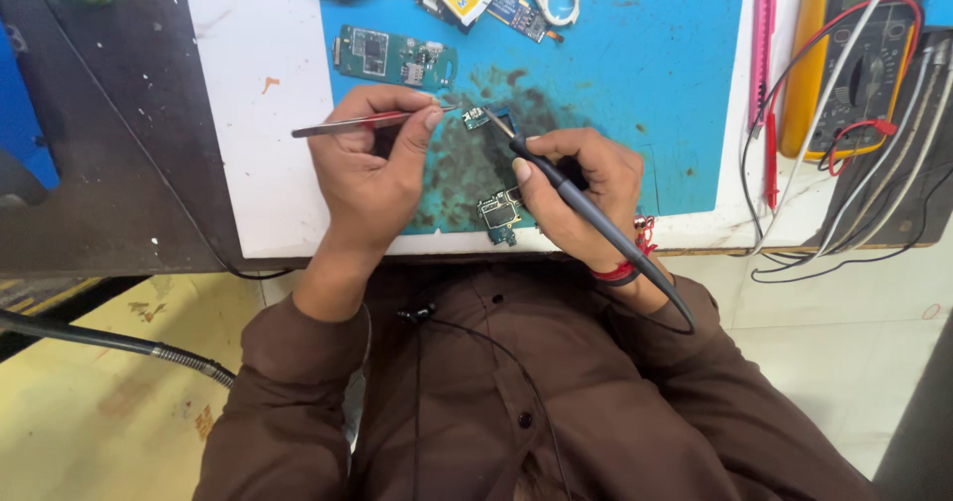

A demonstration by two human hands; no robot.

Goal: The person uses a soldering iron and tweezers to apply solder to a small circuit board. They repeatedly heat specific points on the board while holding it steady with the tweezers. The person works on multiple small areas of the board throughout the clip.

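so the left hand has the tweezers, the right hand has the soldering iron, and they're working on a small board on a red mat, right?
Not quite: the mat is blue, not red, as the head view shows. The rest holds: left hand holds the tweezers, right hand the soldering iron, at the small board.

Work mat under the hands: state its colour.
The work mat is bright blue, darkly stained around the small circuit board; the head view shows it.

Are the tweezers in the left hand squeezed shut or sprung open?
Shut: the left hand pinches the tweezers, whose arms run together to a single tip at the small circuit board.
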